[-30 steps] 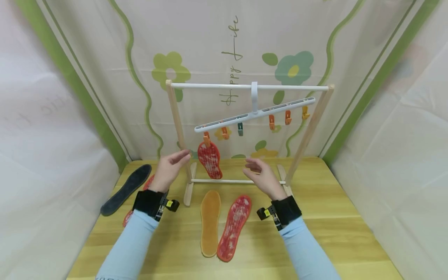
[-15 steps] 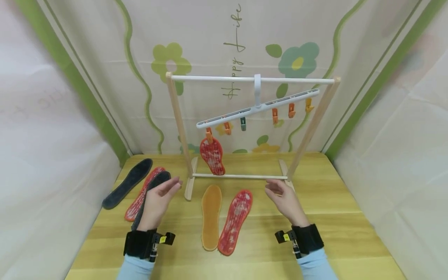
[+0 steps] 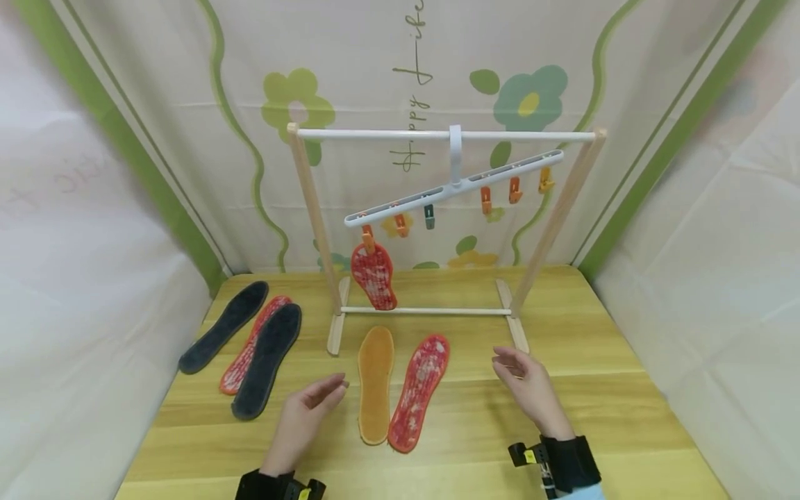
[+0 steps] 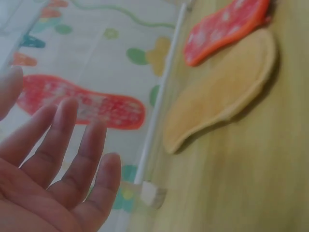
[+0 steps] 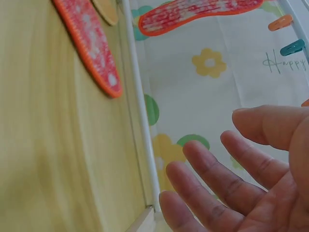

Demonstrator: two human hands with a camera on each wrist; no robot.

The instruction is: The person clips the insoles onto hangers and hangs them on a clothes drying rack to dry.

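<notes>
Both hands hover empty above the wooden table (image 3: 600, 389), fingers relaxed. My left hand (image 3: 309, 410) is just left of a tan insole (image 3: 375, 385) that lies beside a red patterned insole (image 3: 417, 390). My right hand (image 3: 528, 385) is to the right of that red one. Another red insole (image 3: 373, 276) hangs from an orange clip on the tilted white hanger bar (image 3: 453, 189) of the wooden rack (image 3: 312, 208). The left wrist view shows my open left hand (image 4: 53, 164) near the tan insole (image 4: 222, 96). The right wrist view shows my right hand (image 5: 241, 174) with straight fingers.
Two dark insoles (image 3: 267, 360) (image 3: 225, 325) and a red one (image 3: 250, 344) between them lie at the table's left. Several free clips (image 3: 512, 189) hang on the bar. The rack's lower rail (image 3: 425, 310) and feet stand behind the insoles. Fabric walls enclose the table.
Both hands have drawn back from the rack toward me and dropped lower over the table. The hung red insole stays clipped.
</notes>
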